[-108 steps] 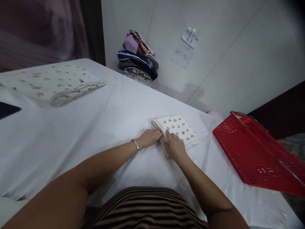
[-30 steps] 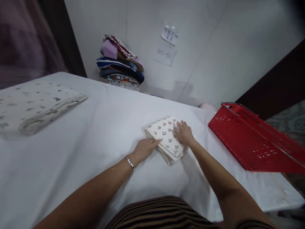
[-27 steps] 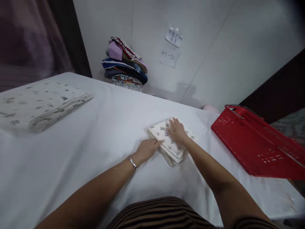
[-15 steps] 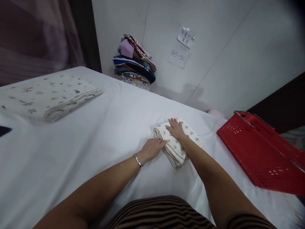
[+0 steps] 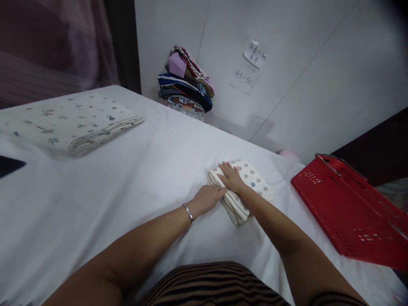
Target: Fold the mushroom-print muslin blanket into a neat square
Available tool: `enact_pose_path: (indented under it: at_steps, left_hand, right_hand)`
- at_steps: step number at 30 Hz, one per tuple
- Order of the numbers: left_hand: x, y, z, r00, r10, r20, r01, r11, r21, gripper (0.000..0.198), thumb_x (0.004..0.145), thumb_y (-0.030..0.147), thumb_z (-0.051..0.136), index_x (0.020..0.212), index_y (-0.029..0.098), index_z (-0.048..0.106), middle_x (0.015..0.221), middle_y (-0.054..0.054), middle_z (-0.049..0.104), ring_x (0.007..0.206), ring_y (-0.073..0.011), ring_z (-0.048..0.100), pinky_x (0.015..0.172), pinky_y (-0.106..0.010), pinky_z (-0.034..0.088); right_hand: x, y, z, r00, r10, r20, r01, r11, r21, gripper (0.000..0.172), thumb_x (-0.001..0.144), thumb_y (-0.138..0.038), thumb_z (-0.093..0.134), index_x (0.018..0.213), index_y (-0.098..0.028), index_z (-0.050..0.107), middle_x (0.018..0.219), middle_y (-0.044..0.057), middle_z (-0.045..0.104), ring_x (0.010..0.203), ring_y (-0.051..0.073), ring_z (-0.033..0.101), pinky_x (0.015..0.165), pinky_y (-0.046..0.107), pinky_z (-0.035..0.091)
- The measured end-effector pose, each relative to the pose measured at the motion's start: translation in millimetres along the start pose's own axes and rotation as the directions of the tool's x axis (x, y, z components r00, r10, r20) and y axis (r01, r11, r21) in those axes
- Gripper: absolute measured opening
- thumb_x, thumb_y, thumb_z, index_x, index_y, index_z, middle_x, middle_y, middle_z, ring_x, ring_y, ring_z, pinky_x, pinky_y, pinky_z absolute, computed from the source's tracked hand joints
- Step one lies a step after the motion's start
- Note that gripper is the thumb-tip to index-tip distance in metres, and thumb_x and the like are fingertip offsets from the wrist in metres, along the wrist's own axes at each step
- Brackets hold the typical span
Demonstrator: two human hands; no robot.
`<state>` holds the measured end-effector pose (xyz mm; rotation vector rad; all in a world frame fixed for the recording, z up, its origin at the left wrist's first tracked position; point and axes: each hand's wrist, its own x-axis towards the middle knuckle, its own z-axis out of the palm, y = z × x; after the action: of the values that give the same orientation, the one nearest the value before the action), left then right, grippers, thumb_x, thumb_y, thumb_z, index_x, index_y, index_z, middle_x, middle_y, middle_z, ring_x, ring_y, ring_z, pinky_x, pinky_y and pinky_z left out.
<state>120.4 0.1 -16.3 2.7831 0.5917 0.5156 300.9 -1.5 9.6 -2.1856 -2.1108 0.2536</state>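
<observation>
A small folded white cloth [image 5: 251,183] with grey, red and blue prints lies on the white sheet [image 5: 134,178]. My right hand [image 5: 232,177] lies flat on its top, fingers stretched toward the cloth's left end. My left hand [image 5: 208,198], with a silver bracelet at the wrist, rests against the cloth's near left edge; its fingertips touch the fold, and the fingers are loosely extended.
A red perforated basket [image 5: 347,208] with a metal handle sits tilted at the right. A larger folded printed cloth [image 5: 73,123] lies at the far left. A stack of coloured fabrics [image 5: 186,85] stands against the white wall, below two paper notes [image 5: 248,66].
My right hand has slid leftward across the top of the folded cloth, from its right end to its left end. My left hand has stayed at the near left edge.
</observation>
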Motion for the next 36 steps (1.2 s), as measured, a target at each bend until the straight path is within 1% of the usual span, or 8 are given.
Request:
enact_pose_path:
  at_steps: [7, 13, 16, 19, 22, 29, 33, 36]
  left_hand:
    - [-1.6, 1.1, -5.6, 0.999, 0.025, 0.041, -0.026, 1.000, 0.013, 0.026, 0.091, 0.014, 0.039, 0.107, 0.018, 0.059, 0.089, -0.005, 0.067, 0.083, -0.0187, 0.062, 0.069, -0.028, 0.045]
    - [-5.0, -3.7, -18.8, 0.999, 0.022, 0.034, -0.018, 0.994, -0.109, 0.030, 0.083, 0.017, 0.047, 0.109, 0.026, 0.060, 0.093, 0.000, 0.070, 0.084, -0.0173, 0.064, 0.069, -0.026, 0.045]
    - [-3.7, -9.8, -23.7, 0.980, -0.195, -0.049, 0.181, 0.961, -0.207, 0.025, 0.085, 0.021, 0.046, 0.104, 0.027, 0.061, 0.086, 0.002, 0.070, 0.078, -0.0163, 0.064, 0.069, -0.027, 0.045]
    - [-1.0, -20.7, -25.4, 0.896, -0.432, -0.096, 0.381, 0.863, -0.331, 0.018, 0.086, 0.024, 0.046, 0.094, 0.023, 0.061, 0.083, 0.002, 0.069, 0.078, -0.0156, 0.064, 0.070, -0.026, 0.046]
    - [0.4, -31.5, -24.8, 0.859, -0.494, -0.134, 0.413, 0.823, -0.390, 0.014, 0.084, 0.025, 0.051, 0.093, 0.021, 0.061, 0.095, -0.001, 0.067, 0.088, -0.0158, 0.063, 0.076, -0.026, 0.047]
    - [5.3, -38.9, -19.9, 0.911, -0.350, -0.217, 0.293, 0.921, -0.257, 0.045, 0.083, 0.021, 0.054, 0.128, 0.024, 0.051, 0.141, -0.005, 0.045, 0.125, -0.0207, 0.045, 0.097, -0.033, 0.045]
    - [11.0, -40.7, -17.1, 0.970, -0.166, -0.178, 0.146, 0.982, -0.124, 0.037, 0.089, 0.017, 0.043, 0.122, 0.025, 0.058, 0.136, -0.002, 0.051, 0.124, -0.0208, 0.042, 0.101, -0.036, 0.043]
    - [12.0, -41.8, -16.1, 0.979, -0.135, -0.152, 0.125, 0.989, -0.075, 0.035, 0.090, 0.017, 0.040, 0.116, 0.024, 0.062, 0.131, -0.001, 0.057, 0.120, -0.0206, 0.044, 0.101, -0.036, 0.042]
  right_hand:
    - [-8.6, -9.2, 2.9, 1.000, -0.006, -0.010, 0.007, 0.999, 0.047, 0.055, 0.096, -0.049, 0.027, 0.148, -0.028, 0.029, 0.157, 0.005, 0.019, 0.145, 0.023, 0.012, 0.114, 0.053, 0.011]
    - [-8.5, -11.0, 6.4, 1.000, 0.006, -0.015, -0.006, 1.000, 0.016, 0.055, 0.097, -0.047, 0.027, 0.148, -0.026, 0.029, 0.157, 0.005, 0.019, 0.145, 0.021, 0.011, 0.115, 0.051, 0.011]
    - [-9.0, -11.7, 7.5, 0.999, 0.004, -0.042, -0.005, 1.000, -0.019, 0.054, 0.097, -0.046, 0.026, 0.148, -0.027, 0.029, 0.156, 0.005, 0.019, 0.145, 0.021, 0.012, 0.114, 0.052, 0.013]
    - [-9.7, -13.6, 8.1, 0.999, 0.011, -0.043, -0.013, 0.999, -0.041, 0.054, 0.098, -0.045, 0.025, 0.148, -0.027, 0.028, 0.156, 0.005, 0.020, 0.145, 0.021, 0.013, 0.114, 0.051, 0.014]
    - [-10.6, -15.7, 7.8, 0.999, 0.015, -0.043, -0.017, 0.998, -0.057, 0.054, 0.098, -0.045, 0.025, 0.148, -0.026, 0.028, 0.156, 0.005, 0.020, 0.145, 0.021, 0.012, 0.115, 0.050, 0.013]
    - [-12.8, -20.0, 7.9, 0.998, 0.015, -0.063, -0.021, 0.994, -0.104, 0.055, 0.098, -0.045, 0.024, 0.148, -0.024, 0.028, 0.156, 0.006, 0.021, 0.144, 0.022, 0.014, 0.115, 0.050, 0.014]
    - [-9.2, -23.1, 4.0, 0.998, 0.031, -0.058, -0.036, 0.996, -0.086, 0.055, 0.097, -0.043, 0.028, 0.149, -0.023, 0.027, 0.156, 0.007, 0.020, 0.145, 0.022, 0.014, 0.115, 0.050, 0.013]
    - [-16.2, -23.2, -2.6, 0.995, 0.095, -0.023, -0.095, 0.995, 0.010, 0.058, 0.095, -0.043, 0.033, 0.149, -0.021, 0.027, 0.156, 0.009, 0.021, 0.144, 0.023, 0.016, 0.115, 0.050, 0.016]
